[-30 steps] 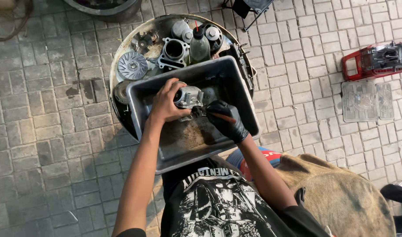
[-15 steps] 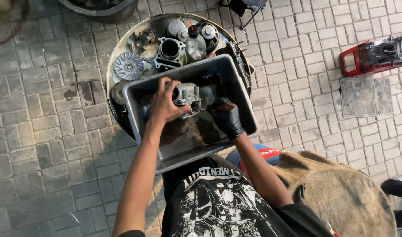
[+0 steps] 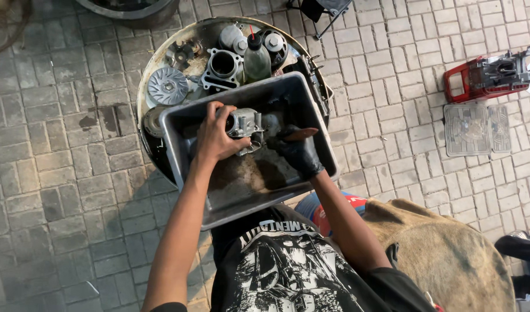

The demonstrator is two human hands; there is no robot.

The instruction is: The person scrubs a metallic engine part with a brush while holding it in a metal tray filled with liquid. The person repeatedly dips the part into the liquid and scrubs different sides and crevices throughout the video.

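Both your hands have stayed over the grey tub [image 3: 184, 124]: left hand [image 3: 216, 138] still wrapped around the metal engine part [image 3: 245, 122], gloved right hand [image 3: 297, 151] gripping a brush [image 3: 299, 134] beside it, scrubbing continuing.

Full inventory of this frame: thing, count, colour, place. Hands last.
Metal engine part: 1, silver-grey, over the tray.
Tray: 1, dark grey, rectangular, dirty liquid inside, on the round top.
Round top: 1, worn metal, under the tray.
Cylinder block: 1, grey, behind the tray.
Finned disc: 1, silver, left on the round top.
Bottle: 1, greenish, dark cap, behind the tray.
Red machine: 1, on the paving, far right.
Grille panel: 1, grey, below the red machine.
Sack: 1, tan, lower right.
Left hand: bare, gripping the engine part.
Right hand: black glove, holding a brown-handled tool at the part.
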